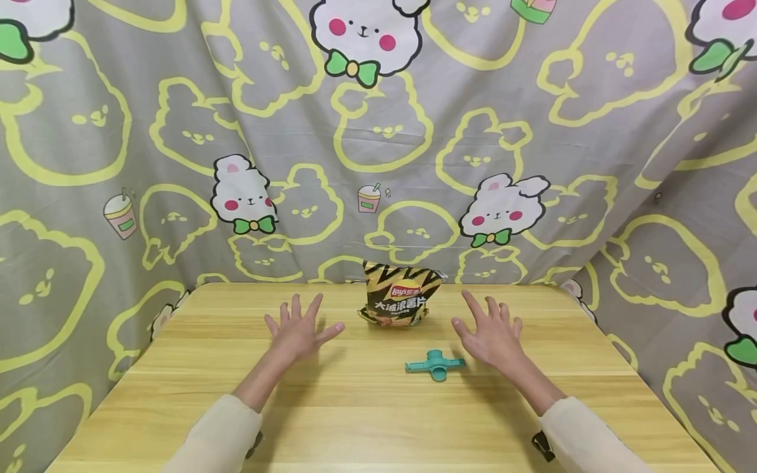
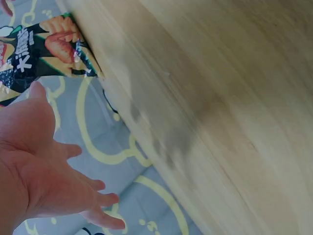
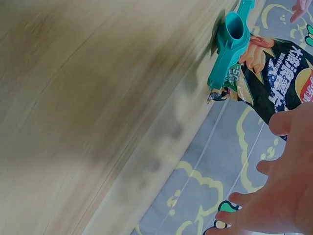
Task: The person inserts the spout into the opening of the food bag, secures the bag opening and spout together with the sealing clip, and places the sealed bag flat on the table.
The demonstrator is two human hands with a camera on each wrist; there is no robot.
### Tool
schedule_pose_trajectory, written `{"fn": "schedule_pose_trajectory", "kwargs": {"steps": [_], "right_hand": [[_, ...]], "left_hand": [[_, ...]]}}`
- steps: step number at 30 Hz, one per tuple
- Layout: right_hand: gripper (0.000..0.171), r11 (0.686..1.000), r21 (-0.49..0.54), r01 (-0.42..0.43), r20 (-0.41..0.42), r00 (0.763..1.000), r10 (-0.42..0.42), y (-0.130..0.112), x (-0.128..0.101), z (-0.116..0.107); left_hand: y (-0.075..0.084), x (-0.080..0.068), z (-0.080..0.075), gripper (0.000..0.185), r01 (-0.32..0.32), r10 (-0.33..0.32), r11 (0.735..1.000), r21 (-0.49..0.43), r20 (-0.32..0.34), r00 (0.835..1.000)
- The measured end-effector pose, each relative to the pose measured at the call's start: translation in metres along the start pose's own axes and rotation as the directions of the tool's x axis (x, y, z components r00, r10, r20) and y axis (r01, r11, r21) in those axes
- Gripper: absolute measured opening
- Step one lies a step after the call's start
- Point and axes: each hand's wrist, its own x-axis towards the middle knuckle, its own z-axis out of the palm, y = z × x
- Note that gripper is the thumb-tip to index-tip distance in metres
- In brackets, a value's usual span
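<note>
While both hands hover palm-down above the wooden bench [image 1: 355, 407], a bag of Lay's potato chips [image 1: 399, 294] stands upright near the far edge, between them. Whether the bag's top is sealed cannot be told, and nothing of its contents shows. The left hand [image 1: 299, 330] is released, its 5 fingers spread, and grasps nothing; it sits near the bag's left side, apart from it. The right hand [image 1: 490, 331] is likewise released with fingers splayed, to the bag's right. A teal bag clip [image 1: 435, 363] lies flat on the bench just beside the right hand, nearer the person than the bag. Open bench surface runs from the clip to the near edge. A grey bunny-print cloth [image 1: 177, 164] hangs behind and around the bench.
</note>
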Motion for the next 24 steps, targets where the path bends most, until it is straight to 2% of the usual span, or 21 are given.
{"fn": "schedule_pose_trajectory", "kwargs": {"steps": [5,12,19,24], "right_hand": [[0.067,1.000,0.008,0.020,-0.007,1.000,-0.020,-0.004,0.000,0.000],[0.067,1.000,0.015,0.014,0.061,0.998,-0.015,-0.010,-0.001,-0.002],[0.067,0.991,0.133,0.029,0.137,0.989,-0.047,-0.013,-0.002,-0.001],[0.069,0.979,0.203,0.002,0.176,0.984,-0.039,-0.015,-0.002,-0.002]], "left_hand": [[0.007,0.001,-0.003,0.091,-0.014,0.014,1.000,0.008,-0.003,1.000],[0.020,-0.001,-0.004,0.091,-0.034,0.035,0.999,-0.026,0.028,0.999],[0.028,0.000,0.000,0.092,-0.052,0.054,0.996,-0.077,0.020,0.998],[0.035,-0.003,0.000,0.086,-0.083,0.086,0.987,-0.137,0.020,0.996]]}}
